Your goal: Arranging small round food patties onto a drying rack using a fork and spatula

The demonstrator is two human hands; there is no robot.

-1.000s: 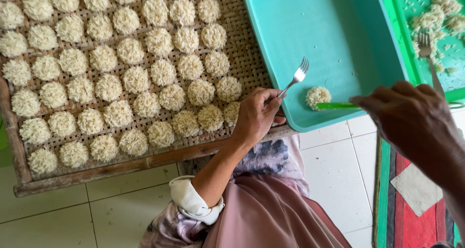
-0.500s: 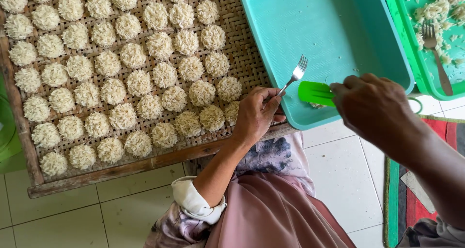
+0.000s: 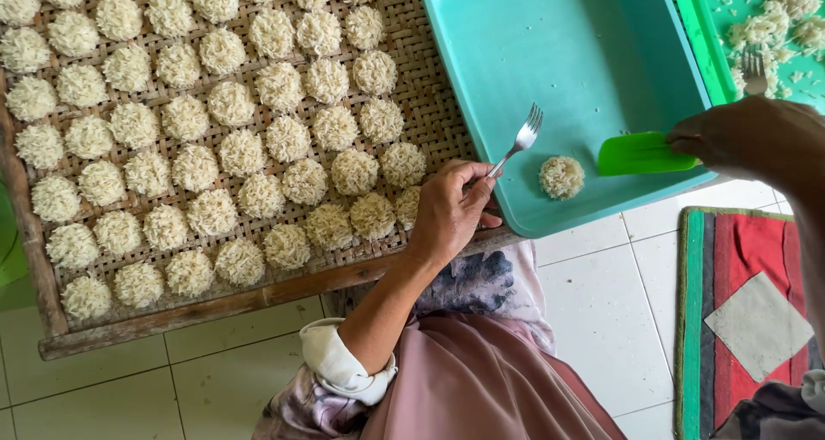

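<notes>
My left hand [image 3: 447, 215] grips a metal fork [image 3: 518, 140] by its handle, tines up, at the corner where the woven tray meets the teal tray. My right hand [image 3: 746, 137] holds a green plastic scraper [image 3: 638, 154] whose blade points left over the teal tray [image 3: 550, 45]. One round rice cake [image 3: 561, 177] lies on the teal tray just left of the scraper blade and right of the fork. Several rows of similar rice cakes [image 3: 242, 152] cover the woven bamboo tray [image 3: 421, 88].
A green tray [image 3: 698, 36] at the top right holds loose rice clumps and a second fork [image 3: 754, 72]. White floor tiles [image 3: 601, 302] lie below, with a red and green mat [image 3: 748, 311] at the right. My pink clothing [image 3: 464, 380] fills the bottom middle.
My right hand has drawn back to the right with the green scraper, and a rice cake now lies uncovered on the teal tray. My left hand and fork have hardly moved.
</notes>
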